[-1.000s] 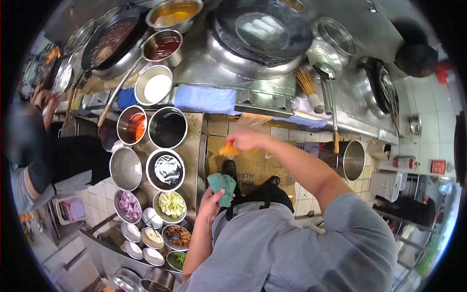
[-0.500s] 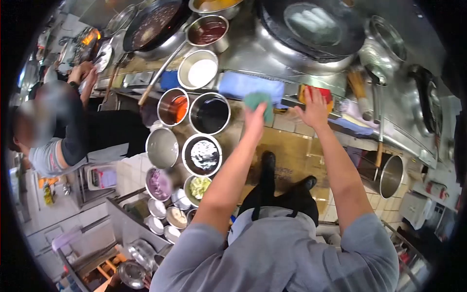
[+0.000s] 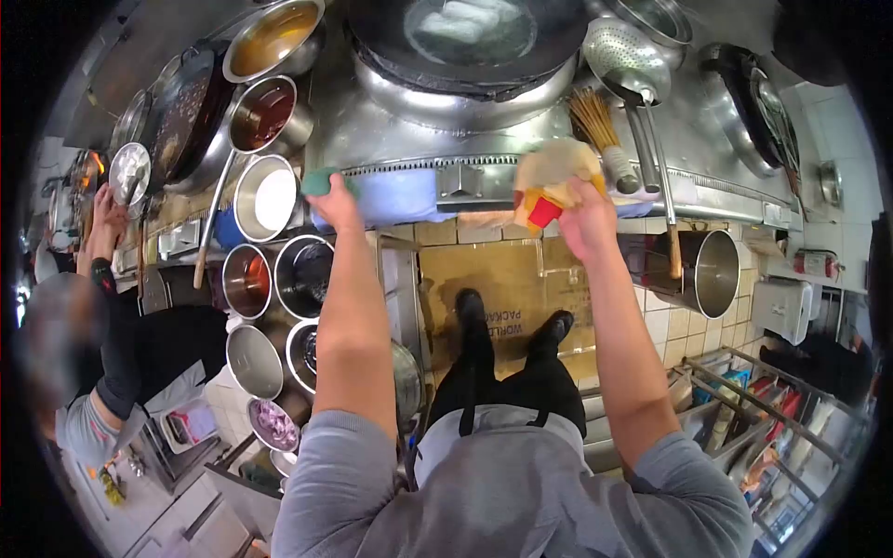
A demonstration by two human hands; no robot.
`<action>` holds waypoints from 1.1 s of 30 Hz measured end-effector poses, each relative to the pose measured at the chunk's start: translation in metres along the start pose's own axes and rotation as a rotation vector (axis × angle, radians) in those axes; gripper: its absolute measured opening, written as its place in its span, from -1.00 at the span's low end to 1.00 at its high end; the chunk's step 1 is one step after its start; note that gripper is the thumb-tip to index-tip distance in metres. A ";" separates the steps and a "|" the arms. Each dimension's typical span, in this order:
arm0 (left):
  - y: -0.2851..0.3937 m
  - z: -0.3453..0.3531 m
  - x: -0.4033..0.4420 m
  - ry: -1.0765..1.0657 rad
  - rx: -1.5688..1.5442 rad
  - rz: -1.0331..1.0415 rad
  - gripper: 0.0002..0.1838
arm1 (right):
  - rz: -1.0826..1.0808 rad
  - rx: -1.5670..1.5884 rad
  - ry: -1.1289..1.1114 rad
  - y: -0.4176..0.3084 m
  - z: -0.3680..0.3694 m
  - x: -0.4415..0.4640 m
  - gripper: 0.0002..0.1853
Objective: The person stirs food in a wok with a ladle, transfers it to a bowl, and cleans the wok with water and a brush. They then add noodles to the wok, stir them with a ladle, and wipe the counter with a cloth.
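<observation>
My left hand [image 3: 337,203] is closed around a green scouring pad [image 3: 319,181] at the stove's front edge, beside a folded blue towel [image 3: 400,195] and a steel pot of white contents [image 3: 268,199]. My right hand [image 3: 589,221] grips a cream and yellow cloth [image 3: 539,173] with a red patch, just above the metal stove rim. Motion blurs part of this cloth. A bamboo wok brush [image 3: 598,130] lies to the right of it.
A large wok [image 3: 372,33] with pale pieces in liquid sits ahead. Several steel pots, one a dark-liquid pot [image 3: 307,274], stand at left. A perforated strainer [image 3: 628,60] and ladle handles lie at right. A co-worker [image 3: 84,372] stands at far left.
The view has shifted right. My left hand has moved left with the scouring pad. My right hand, earlier spread over the red and yellow cloth, now has cloth gripped in it.
</observation>
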State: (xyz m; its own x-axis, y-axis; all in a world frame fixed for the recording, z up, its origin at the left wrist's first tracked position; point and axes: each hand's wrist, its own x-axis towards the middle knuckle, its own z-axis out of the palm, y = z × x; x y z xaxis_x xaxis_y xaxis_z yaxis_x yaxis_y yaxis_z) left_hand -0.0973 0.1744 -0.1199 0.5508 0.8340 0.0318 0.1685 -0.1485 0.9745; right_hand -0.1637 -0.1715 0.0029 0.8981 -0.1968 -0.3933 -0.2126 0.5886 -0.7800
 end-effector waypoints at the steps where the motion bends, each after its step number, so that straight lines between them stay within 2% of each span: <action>1: -0.001 0.000 -0.002 0.003 -0.006 0.006 -0.46 | -0.025 0.047 0.032 -0.008 0.007 -0.012 -0.68; 2: -0.003 -0.003 -0.002 -0.019 -0.143 -0.017 -0.46 | -0.147 -0.110 0.009 -0.007 0.009 -0.017 -0.64; 3: 0.000 -0.005 -0.007 -0.047 -0.286 -0.025 -0.46 | -0.188 -0.394 -0.073 -0.006 0.010 -0.024 -0.58; 4: 0.001 -0.010 -0.012 -0.103 -0.296 -0.039 -0.49 | -0.230 -0.692 -0.139 -0.006 0.019 -0.029 -0.52; 5: 0.027 -0.019 -0.030 -0.176 -0.321 -0.118 -0.51 | -0.880 -1.275 -0.253 -0.002 0.030 -0.013 -0.47; 6: 0.054 -0.025 -0.053 -0.264 -0.343 -0.197 -0.53 | -0.832 -1.517 -0.350 0.019 0.030 -0.003 -0.36; 7: 0.033 -0.026 -0.054 -0.286 -0.270 -0.094 -0.53 | -0.771 -1.606 -0.357 0.047 0.026 0.003 -0.31; 8: 0.063 -0.030 -0.085 -0.292 -0.269 -0.110 -0.60 | -0.717 -1.816 -0.362 0.078 0.011 0.013 -0.31; 9: 0.066 -0.033 -0.096 -0.330 -0.271 -0.138 -0.60 | -0.724 -1.810 -0.320 0.087 0.003 0.019 -0.31; 10: 0.056 -0.038 -0.097 -0.468 -0.237 -0.117 -0.59 | -0.782 -1.839 -0.327 0.093 0.001 0.023 -0.31; 11: 0.064 -0.045 -0.103 -0.478 -0.235 -0.099 -0.59 | -0.832 -1.863 -0.346 0.102 -0.002 0.025 -0.31; 12: 0.073 -0.050 -0.115 -0.572 -0.252 -0.226 -0.54 | -0.928 -1.848 -0.288 0.111 -0.007 0.034 -0.39; 13: 0.085 -0.051 -0.126 -0.657 -0.275 -0.352 -0.50 | -0.950 -1.837 -0.290 0.100 -0.007 0.033 -0.39; 15: 0.108 -0.057 -0.140 -0.713 -0.314 -0.438 -0.53 | -0.742 -1.713 -0.633 0.079 -0.015 0.016 -0.53; 16: 0.114 -0.060 -0.141 -0.728 -0.333 -0.453 -0.56 | -0.923 -1.706 -0.682 0.073 -0.022 0.007 -0.64; 18: 0.132 -0.066 -0.145 -0.707 -0.399 -0.513 -0.61 | -0.132 -1.592 -0.785 0.051 -0.030 -0.016 -0.67; 20: 0.138 -0.071 -0.148 -0.697 -0.461 -0.582 -0.65 | 0.456 -0.630 -0.337 0.053 -0.058 -0.050 -0.67; 21: 0.137 -0.076 -0.147 -0.722 -0.489 -0.637 -0.65 | 0.449 -0.629 -0.330 0.047 -0.057 -0.057 -0.67; 23: 0.133 -0.082 -0.153 -0.750 -0.518 -0.689 -0.64 | 0.279 -0.363 -0.305 0.033 -0.057 -0.069 -0.63; 25: 0.137 -0.089 -0.166 -0.656 -0.392 -0.553 -0.64 | 0.117 -0.090 -0.280 0.013 -0.050 -0.085 -0.59; 26: 0.133 -0.092 -0.166 -0.659 -0.406 -0.556 -0.62 | 0.039 0.051 -0.263 0.003 -0.045 -0.095 -0.57; 28: 0.134 -0.099 -0.168 -0.669 -0.404 -0.563 -0.62 | -0.760 -0.753 -0.516 -0.044 -0.009 -0.087 -0.50; 30: 0.135 -0.101 -0.168 -0.677 -0.413 -0.561 -0.62 | -0.904 -1.184 -0.559 -0.048 0.018 -0.065 -0.43; 31: 0.134 -0.101 -0.168 -0.686 -0.390 -0.577 -0.62 | -0.913 -1.176 -0.554 -0.033 0.024 -0.051 -0.43; 33: 0.137 -0.097 -0.169 -0.700 -0.370 -0.592 -0.62 | -0.636 -1.735 -0.565 0.027 0.014 -0.010 -0.39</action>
State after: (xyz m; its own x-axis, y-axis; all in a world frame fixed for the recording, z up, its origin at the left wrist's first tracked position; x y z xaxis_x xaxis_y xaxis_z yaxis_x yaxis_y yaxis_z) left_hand -0.2462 0.0647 0.0297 0.8394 0.1996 -0.5055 0.3725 0.4660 0.8026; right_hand -0.1732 -0.1424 -0.0073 0.9118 0.4106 0.0006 0.3727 -0.8270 -0.4209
